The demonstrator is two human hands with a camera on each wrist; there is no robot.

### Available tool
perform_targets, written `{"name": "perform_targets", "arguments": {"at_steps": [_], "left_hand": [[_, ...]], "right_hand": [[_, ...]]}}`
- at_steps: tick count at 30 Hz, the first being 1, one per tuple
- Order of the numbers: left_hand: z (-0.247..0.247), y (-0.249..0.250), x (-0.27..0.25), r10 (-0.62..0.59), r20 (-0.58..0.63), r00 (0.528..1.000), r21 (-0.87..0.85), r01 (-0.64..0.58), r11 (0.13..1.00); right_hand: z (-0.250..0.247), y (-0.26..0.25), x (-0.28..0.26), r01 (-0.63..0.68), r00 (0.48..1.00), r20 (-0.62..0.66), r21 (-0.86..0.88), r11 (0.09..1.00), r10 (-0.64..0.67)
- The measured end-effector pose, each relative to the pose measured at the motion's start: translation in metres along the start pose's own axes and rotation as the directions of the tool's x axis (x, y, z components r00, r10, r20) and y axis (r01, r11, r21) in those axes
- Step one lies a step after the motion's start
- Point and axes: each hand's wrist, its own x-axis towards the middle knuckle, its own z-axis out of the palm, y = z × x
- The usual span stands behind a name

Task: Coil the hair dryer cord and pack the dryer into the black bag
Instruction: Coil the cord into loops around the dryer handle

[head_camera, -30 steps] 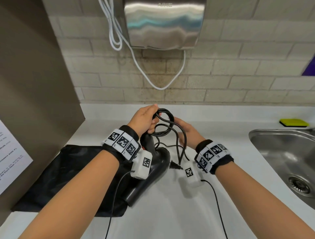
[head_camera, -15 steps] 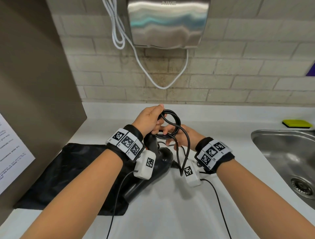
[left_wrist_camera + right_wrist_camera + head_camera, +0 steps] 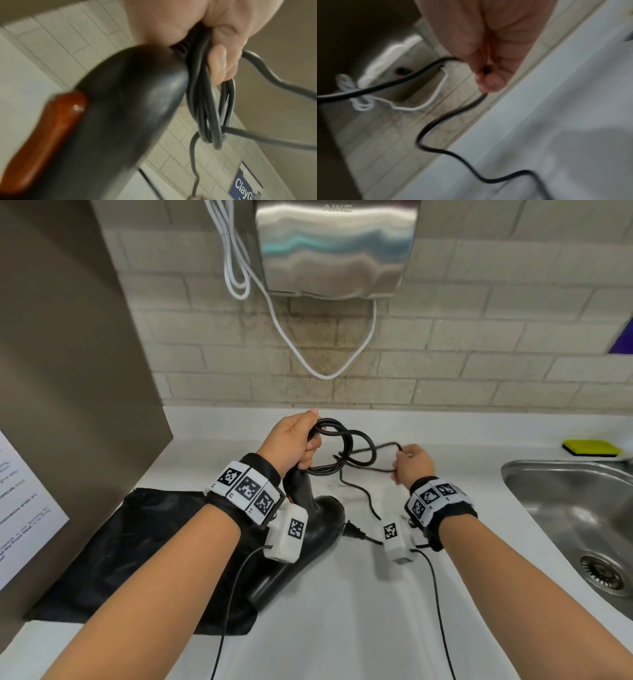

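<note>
A black hair dryer with a red switch rests on the white counter, its barrel lying over the flat black bag. My left hand grips the top of the dryer's handle together with several loops of the black cord. To the right, my right hand pinches a stretch of the same cord and holds it away from the coil. The cord's plug lies on the counter beside the dryer body.
A steel sink is set into the counter at the right, with a yellow sponge behind it. A wall hand dryer with a white cable hangs above. A brown partition stands on the left.
My right hand has moved out to the right, away from the coil, drawing a length of cord with it. The left hand keeps its grip on handle and loops.
</note>
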Motion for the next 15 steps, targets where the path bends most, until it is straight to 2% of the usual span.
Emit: {"name": "perform_targets", "arguments": {"at_steps": [1,3,4,6,8,10,11,13,15], "left_hand": [[0.0,0.0,0.0,0.0,0.003,1.0,0.003,0.0,1.0],[0.002,0.0,0.0,-0.001,0.021,1.0,0.012,0.001,1.0],[0.003,-0.001,0.0,-0.001,0.028,1.0,0.018,0.0,1.0],[0.003,-0.001,0.0,0.002,0.03,1.0,0.027,-0.003,1.0],[0.001,0.0,0.001,0.005,0.007,1.0,0.02,-0.005,1.0],[-0.002,-0.001,0.003,0.006,-0.036,0.999,0.006,-0.005,1.0],[-0.003,-0.001,0.003,0.007,-0.052,0.999,0.003,-0.007,1.0],[-0.005,-0.002,0.005,0.013,-0.068,0.998,-0.004,-0.014,1.0],[-0.006,-0.003,0.006,0.019,-0.078,0.997,-0.013,-0.02,1.0]], "right_hand": [[-0.005,0.006,0.002,-0.067,0.996,0.05,-0.092,0.993,0.072],[-0.008,0.014,0.003,-0.077,0.981,0.15,-0.273,0.959,0.122],[-0.006,0.016,0.002,-0.076,0.975,0.176,-0.311,0.947,0.136],[-0.002,0.014,-0.002,-0.007,0.979,0.193,-0.307,0.952,0.069],[-0.001,0.003,-0.013,0.163,0.98,0.143,-0.186,0.969,-0.137],[0.0,-0.016,-0.031,0.313,0.944,0.087,0.077,0.946,-0.32],[0.0,-0.027,-0.043,0.348,0.922,0.09,0.232,0.908,-0.376],[-0.002,-0.043,-0.061,0.354,0.859,0.196,0.439,0.826,-0.472],[-0.005,-0.049,-0.072,0.354,0.782,0.323,0.474,0.806,-0.533]]}}
